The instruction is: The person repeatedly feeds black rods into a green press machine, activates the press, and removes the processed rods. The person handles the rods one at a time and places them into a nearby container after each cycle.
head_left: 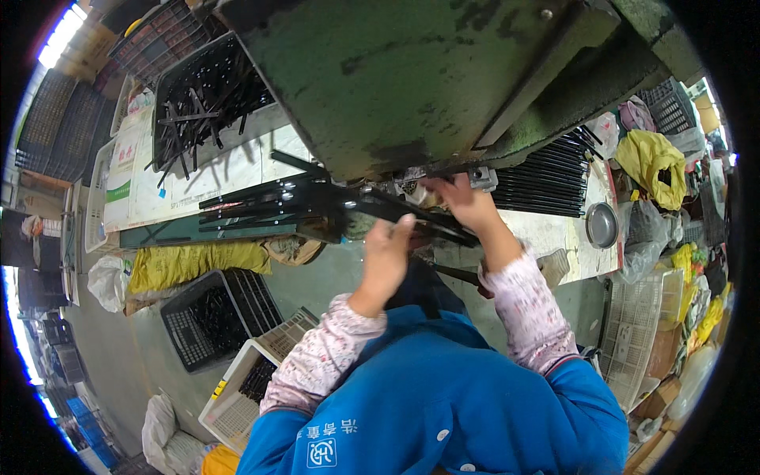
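My left hand [386, 255] is closed round several long black metal bars [372, 207], its thumb lying on top. They slant across the front of the green machine, and their left part is smeared by motion. My right hand [467, 204] is up at the metal block [481, 180] beneath the machine, fingers bent inward. What those fingers pinch, if anything, is hidden. The bars' right ends pass just below this hand.
The big green machine [380, 87] fills the top middle. Neatly laid black bars [542, 180] and a round metal dish [602, 226] are on the right tabletop. A bin of black parts [198, 119] stands back left; a black crate [207, 321] is on the floor.
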### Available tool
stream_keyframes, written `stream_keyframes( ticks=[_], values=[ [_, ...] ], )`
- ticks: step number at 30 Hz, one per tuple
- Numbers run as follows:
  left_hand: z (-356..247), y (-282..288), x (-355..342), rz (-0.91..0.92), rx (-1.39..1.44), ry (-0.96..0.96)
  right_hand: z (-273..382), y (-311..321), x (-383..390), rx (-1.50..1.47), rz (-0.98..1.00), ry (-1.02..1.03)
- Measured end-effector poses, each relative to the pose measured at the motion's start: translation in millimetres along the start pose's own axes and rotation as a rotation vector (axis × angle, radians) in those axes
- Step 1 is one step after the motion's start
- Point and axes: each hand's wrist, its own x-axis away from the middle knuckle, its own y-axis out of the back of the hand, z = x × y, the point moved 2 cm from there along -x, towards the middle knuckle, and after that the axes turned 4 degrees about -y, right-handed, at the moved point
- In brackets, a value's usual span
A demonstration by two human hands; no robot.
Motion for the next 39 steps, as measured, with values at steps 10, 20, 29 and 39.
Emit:
stream_keyframes(
  ticks=[10, 20, 29, 39],
  values=[
    [-28, 81, 14, -0.164, 0.266, -0.091, -134, -5, -115, 0.633, -0.163, 0.562],
    [-38, 98, -3, -0.070, 0.551, -0.234, -94, -8, -85, 0.822, -0.243, 0.813],
    [-34, 101, -16, -0.154, 0.476, -0.245, -46, -2, -58, 0.900, -0.134, 0.813],
    [-31, 108, -21, -0.232, 0.376, -0.184, 17, -10, -7, 0.947, -0.112, 1.291]
  ],
)
